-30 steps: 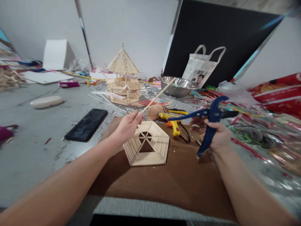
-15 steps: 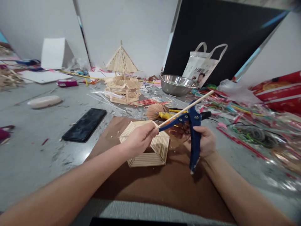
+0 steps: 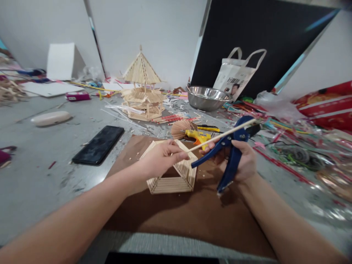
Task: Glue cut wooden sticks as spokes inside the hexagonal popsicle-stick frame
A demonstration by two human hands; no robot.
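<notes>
My left hand [image 3: 162, 159] pinches one end of a thin wooden stick [image 3: 220, 138], which slants up to the right. In my right hand [image 3: 243, 161] is a blue hand cutter [image 3: 232, 165], its handles spread apart. The stick's far end lies across the cutter's head; whether it sits between the blades I cannot tell. Below my left hand a hexagonal frame of wooden sticks [image 3: 173, 185] rests on a brown sheet [image 3: 176, 216], partly hidden by that hand. A yellow glue gun [image 3: 196, 135] lies just behind the stick.
A stick-built pagoda [image 3: 143, 84] stands at the back, near red-tipped sticks [image 3: 172, 118]. To its right are a steel bowl [image 3: 209, 101] and a white bag [image 3: 233, 77]. A black phone [image 3: 99, 145] lies at left. Coloured scraps [image 3: 291, 143] clutter the right side.
The cutter has tilted and shifted slightly right, its handles now wider apart. The stick has swung to a flatter slant, and my left hand has moved a little.
</notes>
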